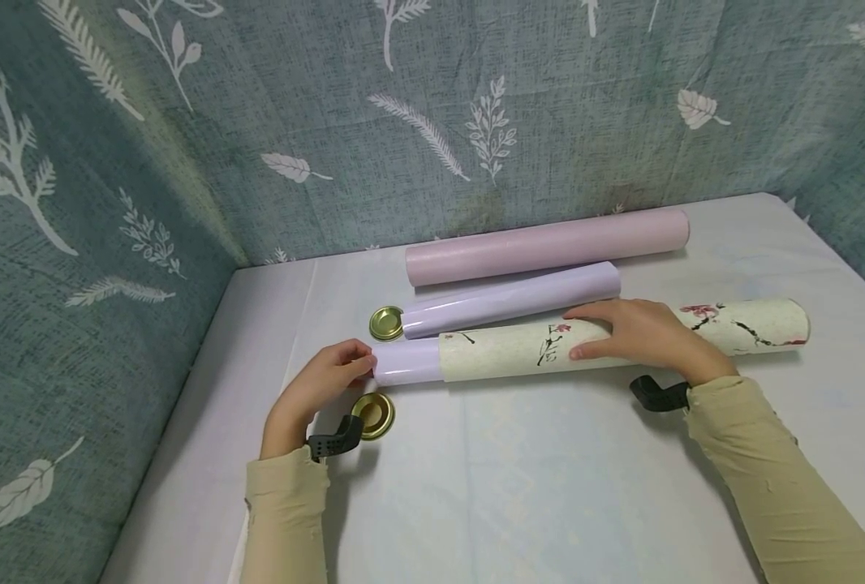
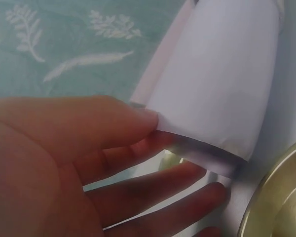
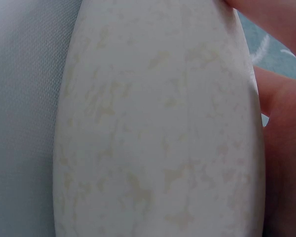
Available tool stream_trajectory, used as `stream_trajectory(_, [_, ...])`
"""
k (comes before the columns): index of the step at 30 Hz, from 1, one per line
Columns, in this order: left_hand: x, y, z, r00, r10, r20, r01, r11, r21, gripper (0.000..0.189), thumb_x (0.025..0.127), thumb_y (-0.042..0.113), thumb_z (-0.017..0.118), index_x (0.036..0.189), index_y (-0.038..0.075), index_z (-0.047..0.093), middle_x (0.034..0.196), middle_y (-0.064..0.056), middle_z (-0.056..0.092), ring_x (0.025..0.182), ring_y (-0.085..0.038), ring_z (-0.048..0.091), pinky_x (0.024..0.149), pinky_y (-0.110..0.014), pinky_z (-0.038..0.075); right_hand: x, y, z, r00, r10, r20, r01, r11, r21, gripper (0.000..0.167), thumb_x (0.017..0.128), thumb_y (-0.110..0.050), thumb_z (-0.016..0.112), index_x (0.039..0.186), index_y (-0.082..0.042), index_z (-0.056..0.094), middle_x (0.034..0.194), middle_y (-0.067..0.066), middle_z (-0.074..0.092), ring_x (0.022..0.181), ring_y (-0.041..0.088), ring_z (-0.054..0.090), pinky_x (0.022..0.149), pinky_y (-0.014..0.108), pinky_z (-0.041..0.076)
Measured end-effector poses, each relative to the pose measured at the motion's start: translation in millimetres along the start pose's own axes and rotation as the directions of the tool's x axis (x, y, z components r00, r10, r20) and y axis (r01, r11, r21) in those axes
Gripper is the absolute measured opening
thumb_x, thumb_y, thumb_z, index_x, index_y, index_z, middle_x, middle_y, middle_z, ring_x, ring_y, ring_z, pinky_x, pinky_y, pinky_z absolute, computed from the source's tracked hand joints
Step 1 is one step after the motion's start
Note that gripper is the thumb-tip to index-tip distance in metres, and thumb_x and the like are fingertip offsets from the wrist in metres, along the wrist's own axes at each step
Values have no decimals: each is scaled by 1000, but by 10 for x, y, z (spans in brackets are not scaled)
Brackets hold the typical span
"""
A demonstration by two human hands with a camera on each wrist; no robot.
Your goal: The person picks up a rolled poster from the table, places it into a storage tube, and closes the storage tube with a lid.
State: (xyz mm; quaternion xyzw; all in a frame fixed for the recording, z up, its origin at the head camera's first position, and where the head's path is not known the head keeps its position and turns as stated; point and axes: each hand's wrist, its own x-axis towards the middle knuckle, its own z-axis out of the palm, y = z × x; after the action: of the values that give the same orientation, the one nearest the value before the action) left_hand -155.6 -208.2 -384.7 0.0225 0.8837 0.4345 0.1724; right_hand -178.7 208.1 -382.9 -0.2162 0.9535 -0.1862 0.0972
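Observation:
A cream cardboard tube point(image 1: 501, 354) with a plum-blossom print lies across the table. From its left end sticks a glossy white paper roll point(image 1: 409, 362). My left hand point(image 1: 320, 380) pinches the roll's open end; in the left wrist view the thumb lies on the rim of the roll point(image 2: 212, 74), with the other fingers spread below. My right hand point(image 1: 644, 337) grips the tube around its middle, thumb on the near side and fingers over the far side. The right wrist view is filled by the mottled tube point(image 3: 158, 118).
Behind lies a second glossy white roll point(image 1: 513, 300), and beyond it a pink tube point(image 1: 549, 246). One gold lid point(image 1: 386, 323) sits at that roll's left end; another gold lid point(image 1: 376, 415) lies beside my left wrist. Patterned green cloth point(image 1: 432, 122) hangs along the table's back and sides.

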Motion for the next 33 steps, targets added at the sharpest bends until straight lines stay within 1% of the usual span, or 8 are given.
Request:
stream_trajectory(9, [23, 13, 43, 1000, -19, 7, 19, 998, 57, 23, 89, 32, 52, 97, 11, 59, 93, -5, 57, 86, -20, 54, 80, -34, 43, -7, 4, -3, 1000, 7, 5, -7, 1000, -6, 77, 68, -74, 50, 129, -27, 48, 127, 2, 50, 112, 28, 48, 84, 49, 38])
stream_trajectory(17, [19, 55, 78, 999, 35, 16, -35, 999, 25, 20, 90, 25, 52, 100, 7, 56, 92, -9, 55, 85, -24, 53, 78, -37, 45, -2, -9, -12, 1000, 4, 2, -4, 1000, -10, 76, 68, -73, 50, 128, -28, 48, 126, 0, 51, 111, 26, 49, 84, 48, 39])
stream_trajectory(22, [20, 75, 101, 999, 48, 16, -48, 997, 54, 21, 90, 27, 52, 97, 8, 57, 87, -10, 56, 79, -24, 53, 73, -35, 44, 1, -9, -9, 1000, 1, 3, -1, 1000, -14, 76, 68, -73, 50, 128, -27, 48, 126, 1, 51, 111, 27, 49, 83, 48, 39])
stream_trajectory(28, [31, 95, 128, 998, 59, 10, -60, 993, 104, 19, 90, 30, 51, 93, 13, 59, 84, -9, 56, 77, -22, 52, 68, -31, 40, -2, -11, -6, 1000, 0, 6, 0, 1000, -12, 76, 68, -73, 50, 128, -27, 48, 126, 1, 51, 112, 27, 48, 84, 48, 39])
stream_trajectory(33, [45, 105, 147, 998, 62, 17, -63, 993, 101, 20, 90, 31, 51, 93, 13, 59, 83, -9, 55, 76, -23, 51, 67, -31, 40, 2, -6, -3, 1000, -3, -5, 3, 1000, -12, 76, 68, -73, 51, 128, -27, 49, 126, 1, 51, 112, 28, 48, 83, 48, 39])
